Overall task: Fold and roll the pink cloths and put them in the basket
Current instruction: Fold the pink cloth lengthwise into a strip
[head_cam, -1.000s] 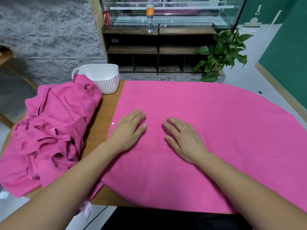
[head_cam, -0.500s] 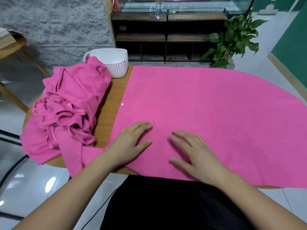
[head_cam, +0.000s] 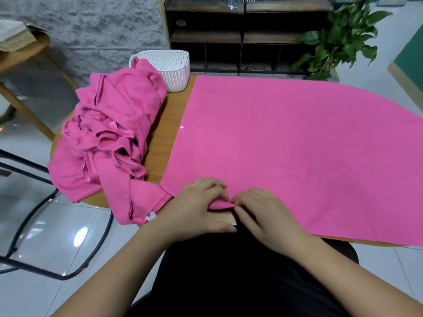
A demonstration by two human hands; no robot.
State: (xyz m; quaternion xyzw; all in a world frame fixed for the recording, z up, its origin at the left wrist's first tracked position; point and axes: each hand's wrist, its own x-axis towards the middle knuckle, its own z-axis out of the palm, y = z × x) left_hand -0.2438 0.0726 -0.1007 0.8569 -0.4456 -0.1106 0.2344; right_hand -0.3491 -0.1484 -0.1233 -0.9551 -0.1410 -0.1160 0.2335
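**Operator:** Both hands have pulled back since the earlier frames, from flat on the middle of the cloth to its near edge. Confirm the current grasp.

**Inspector:** Left hand [head_cam: 196,207]: fingers curled, gripping a raised fold at the near edge of the spread pink cloth [head_cam: 297,145]. Right hand [head_cam: 263,218]: fingers curled, pinching the same fold from the other side. The two hands nearly touch. A strip of bare table edge shows just below the fold.

**Operator:** State the position of the cloth.

**Inspector:** It lies flat across the right and centre of the table [head_cam: 169,124]. Only the pinched portion is lifted.

**Operator:** State the remaining task items.

**Inspector:** The pile of pink cloths [head_cam: 107,138] sits crumpled on the left of the table, with one end hanging over the near edge. The basket [head_cam: 169,65] is white and perforated. It stands upright at the far left corner, touching the pile.

**Operator:** State the surroundings.

**Inspector:** A shelf unit [head_cam: 240,37] and a plant [head_cam: 338,37] stand beyond the table. A chair [head_cam: 34,202] with a black frame stands to the left.
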